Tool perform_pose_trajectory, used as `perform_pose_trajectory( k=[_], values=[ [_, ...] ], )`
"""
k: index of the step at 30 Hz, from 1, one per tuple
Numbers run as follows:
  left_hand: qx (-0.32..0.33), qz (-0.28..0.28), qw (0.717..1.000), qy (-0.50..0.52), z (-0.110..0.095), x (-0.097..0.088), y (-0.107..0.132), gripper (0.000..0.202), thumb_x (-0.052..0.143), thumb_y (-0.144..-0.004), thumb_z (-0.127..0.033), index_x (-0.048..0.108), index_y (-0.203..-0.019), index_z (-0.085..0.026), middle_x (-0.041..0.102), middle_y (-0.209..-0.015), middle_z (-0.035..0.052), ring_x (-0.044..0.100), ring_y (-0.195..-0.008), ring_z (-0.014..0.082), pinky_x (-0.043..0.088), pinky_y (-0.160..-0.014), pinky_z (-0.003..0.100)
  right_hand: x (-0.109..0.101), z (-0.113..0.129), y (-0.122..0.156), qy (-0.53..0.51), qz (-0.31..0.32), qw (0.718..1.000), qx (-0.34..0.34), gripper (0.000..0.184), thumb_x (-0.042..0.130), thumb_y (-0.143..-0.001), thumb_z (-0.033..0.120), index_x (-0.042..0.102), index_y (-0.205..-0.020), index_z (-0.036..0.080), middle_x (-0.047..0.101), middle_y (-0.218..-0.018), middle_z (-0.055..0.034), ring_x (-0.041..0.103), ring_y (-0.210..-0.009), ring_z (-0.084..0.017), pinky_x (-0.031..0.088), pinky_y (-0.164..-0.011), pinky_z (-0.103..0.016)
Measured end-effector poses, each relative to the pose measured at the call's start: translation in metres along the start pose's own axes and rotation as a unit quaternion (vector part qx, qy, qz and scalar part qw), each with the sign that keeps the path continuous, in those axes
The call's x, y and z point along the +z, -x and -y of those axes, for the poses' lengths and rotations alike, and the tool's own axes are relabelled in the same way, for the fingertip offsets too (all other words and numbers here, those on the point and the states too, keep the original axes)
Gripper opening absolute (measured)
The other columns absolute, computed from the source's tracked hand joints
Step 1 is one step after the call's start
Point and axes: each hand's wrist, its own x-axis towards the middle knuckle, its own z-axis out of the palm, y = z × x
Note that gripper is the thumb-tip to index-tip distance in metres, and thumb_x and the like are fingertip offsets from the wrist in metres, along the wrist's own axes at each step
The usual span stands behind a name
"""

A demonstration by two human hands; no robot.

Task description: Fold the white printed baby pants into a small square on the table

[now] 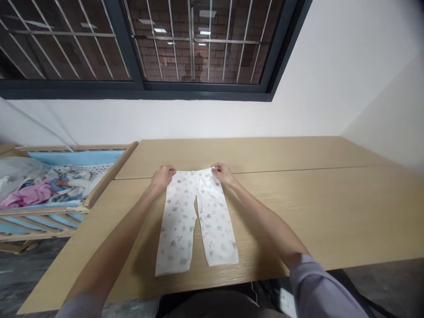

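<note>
Wooden crib [71,150] holding jumbled clothes [43,190], left fingers [168,171] and right fingers [217,168] pinching waistband [194,173] of printed baby pants [195,216] on table [298,207]

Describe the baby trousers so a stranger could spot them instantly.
On the wood table under the barred window lie white baby trousers with green prints, spread flat. The left hand and right hand hold their waistband. Clothes in the cot lie heaped.

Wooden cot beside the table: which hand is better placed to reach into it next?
Probably the left hand: it is at the waistband of the printed baby trousers, on the side nearer the wooden cot, while the right hand is farther away.
</note>
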Motion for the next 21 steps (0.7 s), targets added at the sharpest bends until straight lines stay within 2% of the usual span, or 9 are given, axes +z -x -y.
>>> perform_pose_trajectory(
  k=[3, 5, 7, 8, 11, 13, 15, 18, 21],
  values=[
    [-0.008, -0.002, 0.999, -0.038, -0.018, 0.013, -0.009, 0.029, 0.046, -0.092, -0.019, 0.071, -0.104, -0.012, 0.072, -0.113, 0.0213, 0.063, -0.107, 0.0325, 0.046, -0.093, 0.043, 0.013, -0.018, -0.021, 0.047, -0.005, 0.999, 0.019, 0.017, 0.056, -0.084, 0.019, 0.068, -0.095, 0.018, 0.071, -0.087, -0.0041, 0.064, -0.078, -0.016, 0.048, -0.073, -0.025],
    [0.007, -0.011, 0.999, -0.052, -0.038, 0.021, 0.006, 0.033, 0.041, -0.095, -0.018, 0.067, -0.114, -0.010, 0.067, -0.122, 0.0244, 0.059, -0.116, 0.0340, 0.042, -0.100, 0.046, 0.019, -0.027, -0.026, 0.079, -0.002, 0.996, 0.029, 0.016, 0.057, -0.082, 0.015, 0.069, -0.092, 0.018, 0.072, -0.088, -0.0047, 0.064, -0.081, -0.016, 0.048, -0.076, -0.025],
    [0.037, -0.009, 0.998, -0.056, -0.062, 0.031, 0.041, 0.036, 0.038, -0.099, -0.023, 0.062, -0.123, -0.010, 0.064, -0.126, 0.0231, 0.058, -0.119, 0.0325, 0.041, -0.102, 0.045, 0.023, -0.034, -0.027, 0.108, 0.005, 0.994, 0.035, 0.017, 0.059, -0.080, 0.015, 0.070, -0.094, 0.018, 0.072, -0.087, -0.0046, 0.065, -0.083, -0.017, 0.047, -0.078, -0.026],
    [0.056, 0.004, 0.997, -0.053, -0.076, 0.039, 0.065, 0.035, 0.040, -0.100, -0.028, 0.062, -0.122, -0.012, 0.067, -0.120, 0.0199, 0.061, -0.113, 0.0302, 0.043, -0.099, 0.042, 0.024, -0.036, -0.026, 0.120, 0.008, 0.992, 0.038, 0.019, 0.061, -0.080, 0.016, 0.070, -0.096, 0.018, 0.073, -0.087, -0.0044, 0.065, -0.083, -0.017, 0.047, -0.079, -0.026],
    [0.135, 0.093, 0.986, -0.031, -0.118, 0.068, 0.145, 0.039, 0.049, -0.096, -0.051, 0.071, -0.099, -0.019, 0.073, -0.083, 0.0081, 0.068, -0.079, 0.0242, 0.051, -0.077, 0.035, 0.025, -0.041, -0.025, 0.151, 0.017, 0.987, 0.045, 0.023, 0.065, -0.080, 0.022, 0.070, -0.103, 0.018, 0.073, -0.089, -0.0044, 0.065, -0.088, -0.018, 0.046, -0.080, -0.026],
    [0.198, 0.186, 0.962, -0.022, -0.141, 0.089, 0.189, 0.050, 0.047, -0.094, -0.059, 0.073, -0.094, -0.016, 0.074, -0.081, 0.0115, 0.070, -0.078, 0.0291, 0.053, -0.077, 0.043, 0.024, -0.042, -0.026, 0.168, 0.021, 0.984, 0.047, 0.023, 0.066, -0.082, 0.025, 0.070, -0.103, 0.017, 0.074, -0.093, -0.0058, 0.066, -0.090, -0.019, 0.045, -0.081, -0.026],
    [0.195, 0.240, 0.950, -0.040, -0.157, 0.105, 0.215, 0.057, 0.052, -0.089, -0.063, 0.074, -0.097, -0.011, 0.075, -0.088, 0.0183, 0.071, -0.084, 0.0368, 0.053, -0.079, 0.050, 0.022, -0.040, -0.028, 0.183, 0.026, 0.982, 0.046, 0.020, 0.065, -0.083, 0.026, 0.070, -0.100, 0.016, 0.074, -0.096, -0.0075, 0.065, -0.090, -0.018, 0.045, -0.080, -0.026],
    [0.185, 0.279, 0.941, -0.049, -0.166, 0.115, 0.225, 0.047, 0.049, -0.092, -0.045, 0.073, -0.104, -0.007, 0.075, -0.094, 0.0222, 0.072, -0.090, 0.0388, 0.053, -0.080, 0.051, 0.019, -0.033, -0.032, 0.194, 0.037, 0.979, 0.040, 0.014, 0.063, -0.084, 0.022, 0.070, -0.095, 0.015, 0.074, -0.094, -0.0089, 0.065, -0.088, -0.018, 0.043, -0.077, -0.025],
    [0.180, 0.274, 0.944, -0.031, -0.161, 0.107, 0.219, 0.036, 0.045, -0.090, -0.027, 0.073, -0.102, -0.009, 0.075, -0.095, 0.0202, 0.072, -0.091, 0.0355, 0.052, -0.081, 0.047, 0.018, -0.017, -0.034, 0.189, 0.042, 0.981, 0.028, 0.017, 0.063, -0.082, 0.020, 0.069, -0.097, 0.014, 0.074, -0.092, -0.0086, 0.065, -0.084, -0.017, 0.043, -0.072, -0.024]
  ],
)
